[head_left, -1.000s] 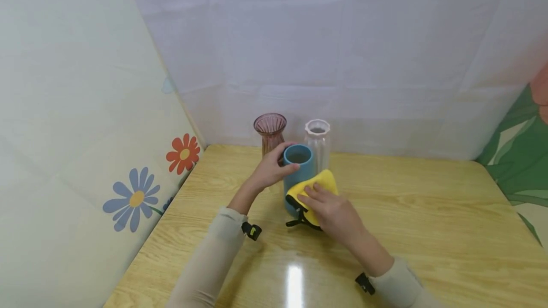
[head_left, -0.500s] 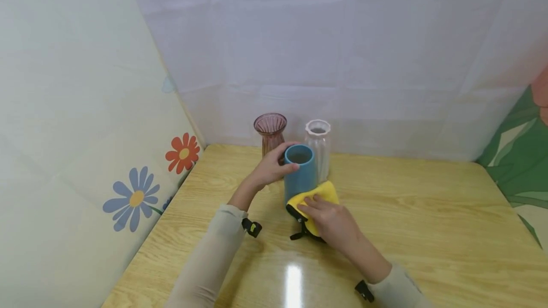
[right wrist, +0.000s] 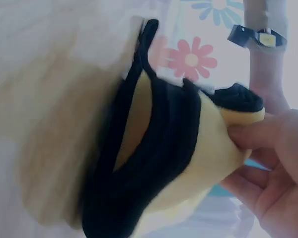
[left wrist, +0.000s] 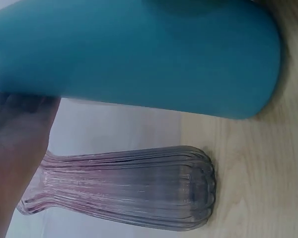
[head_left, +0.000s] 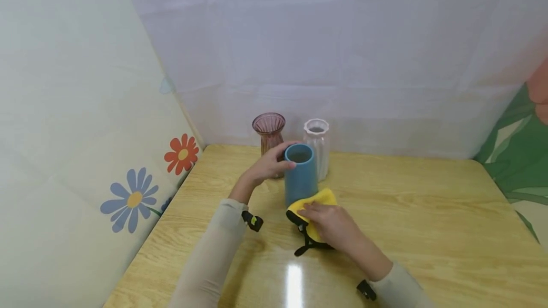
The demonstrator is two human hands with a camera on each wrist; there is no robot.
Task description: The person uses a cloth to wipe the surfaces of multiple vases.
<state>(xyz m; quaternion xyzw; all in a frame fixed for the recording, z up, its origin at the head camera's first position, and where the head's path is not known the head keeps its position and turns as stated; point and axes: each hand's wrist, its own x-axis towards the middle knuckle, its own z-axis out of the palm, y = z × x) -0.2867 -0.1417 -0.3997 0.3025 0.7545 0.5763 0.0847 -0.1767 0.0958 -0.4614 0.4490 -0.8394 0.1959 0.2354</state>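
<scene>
A blue cylindrical vase [head_left: 300,179] stands upright on the table. My left hand [head_left: 270,163] grips it near the rim, thumb on the near side and fingers round the back. In my right hand [head_left: 334,225] is a yellow cloth with black edging [head_left: 317,203], pinched between thumb and fingers. The cloth overlaps the vase's lower front. From the right wrist view, the folded cloth [right wrist: 208,153] hangs with its black loop sticking out. Behind the left hand stands a ribbed purple glass vase [head_left: 269,129], its whole side visible in the left wrist view.
A white fluted vase [head_left: 318,149] stands just behind the blue one, to the right. The wood-grain table [head_left: 406,203] meets a pale cloth backdrop [head_left: 364,84] at the back. A flower-printed sheet [head_left: 85,132] borders the left side.
My right hand has slid the cloth down the front of the blue vase toward its base. The left hand keeps its grip near the rim, almost unmoved.
</scene>
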